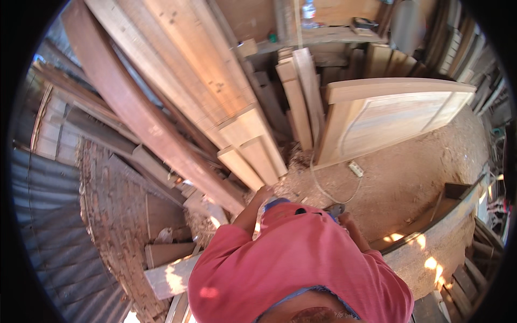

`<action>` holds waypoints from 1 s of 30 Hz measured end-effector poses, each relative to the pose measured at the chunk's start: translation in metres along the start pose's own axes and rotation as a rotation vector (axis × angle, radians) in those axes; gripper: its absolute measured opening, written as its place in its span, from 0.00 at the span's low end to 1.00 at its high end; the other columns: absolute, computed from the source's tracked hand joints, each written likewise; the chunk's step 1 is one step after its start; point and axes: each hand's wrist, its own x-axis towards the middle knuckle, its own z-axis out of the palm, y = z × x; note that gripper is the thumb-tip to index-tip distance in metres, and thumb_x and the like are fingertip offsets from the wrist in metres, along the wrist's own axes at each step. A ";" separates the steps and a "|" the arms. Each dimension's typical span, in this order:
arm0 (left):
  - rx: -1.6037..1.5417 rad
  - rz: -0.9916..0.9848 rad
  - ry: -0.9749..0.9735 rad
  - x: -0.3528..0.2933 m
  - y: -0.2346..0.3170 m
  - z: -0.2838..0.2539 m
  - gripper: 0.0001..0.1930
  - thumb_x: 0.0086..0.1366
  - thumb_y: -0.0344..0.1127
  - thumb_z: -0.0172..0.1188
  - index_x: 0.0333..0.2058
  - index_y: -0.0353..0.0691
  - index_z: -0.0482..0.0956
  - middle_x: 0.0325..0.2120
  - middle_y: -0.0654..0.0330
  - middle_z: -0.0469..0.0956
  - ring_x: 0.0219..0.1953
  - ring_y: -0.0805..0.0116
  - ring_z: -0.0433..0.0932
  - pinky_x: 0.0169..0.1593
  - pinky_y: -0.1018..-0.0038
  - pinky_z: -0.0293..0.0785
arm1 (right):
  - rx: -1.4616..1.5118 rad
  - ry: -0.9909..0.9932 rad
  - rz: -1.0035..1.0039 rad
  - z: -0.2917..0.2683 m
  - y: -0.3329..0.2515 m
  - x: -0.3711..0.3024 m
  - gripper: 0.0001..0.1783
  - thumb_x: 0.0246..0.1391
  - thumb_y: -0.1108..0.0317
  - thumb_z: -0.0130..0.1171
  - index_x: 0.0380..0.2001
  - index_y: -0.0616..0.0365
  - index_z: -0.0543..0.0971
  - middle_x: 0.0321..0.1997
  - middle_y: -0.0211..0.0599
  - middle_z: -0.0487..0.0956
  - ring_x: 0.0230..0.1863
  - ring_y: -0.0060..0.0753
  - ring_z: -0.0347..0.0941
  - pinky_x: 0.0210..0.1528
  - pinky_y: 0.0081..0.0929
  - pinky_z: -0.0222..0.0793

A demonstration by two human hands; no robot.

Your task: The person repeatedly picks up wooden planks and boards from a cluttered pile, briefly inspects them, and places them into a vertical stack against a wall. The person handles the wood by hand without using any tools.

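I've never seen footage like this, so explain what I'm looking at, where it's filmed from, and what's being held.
There's no machine here, just a person in a red shirt. A wide fisheye camera worn on their head looks down, so straight edges bend near the rim. The left hand is by the lower ends of short pale boards; the right hand is beside the body. I can't tell whether either holds anything. Long boards stretch across the upper left. On the dusty ground, a white power strip lies near a pale wooden panel.
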 end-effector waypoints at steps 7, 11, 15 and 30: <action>0.311 0.159 -0.212 -0.001 0.056 0.111 0.27 0.67 0.56 0.57 0.47 0.35 0.83 0.44 0.48 0.86 0.44 0.51 0.85 0.47 0.59 0.80 | 1.083 0.497 0.390 -0.078 0.080 -0.026 0.17 0.58 0.58 0.59 0.33 0.62 0.86 0.27 0.41 0.83 0.31 0.32 0.80 0.37 0.37 0.75; 0.207 0.077 -0.253 0.004 0.153 0.176 0.28 0.68 0.54 0.57 0.54 0.36 0.81 0.52 0.43 0.83 0.55 0.46 0.82 0.60 0.60 0.76 | 1.098 0.764 0.413 -0.078 0.130 -0.082 0.21 0.58 0.56 0.59 0.40 0.64 0.86 0.32 0.48 0.85 0.35 0.42 0.83 0.40 0.41 0.77; 0.297 0.316 -0.124 0.022 0.277 0.215 0.31 0.66 0.49 0.60 0.62 0.33 0.74 0.55 0.38 0.80 0.59 0.45 0.79 0.64 0.59 0.73 | 1.000 0.596 0.541 -0.041 0.185 -0.157 0.22 0.59 0.56 0.59 0.43 0.65 0.86 0.38 0.53 0.85 0.39 0.50 0.84 0.44 0.44 0.77; 0.580 0.912 0.513 0.150 0.667 0.159 0.46 0.60 0.49 0.69 0.73 0.47 0.58 0.72 0.37 0.56 0.73 0.32 0.54 0.75 0.45 0.48 | 1.884 0.887 0.816 0.064 0.178 -0.231 0.15 0.60 0.65 0.59 0.40 0.67 0.84 0.31 0.37 0.83 0.29 0.28 0.78 0.32 0.30 0.74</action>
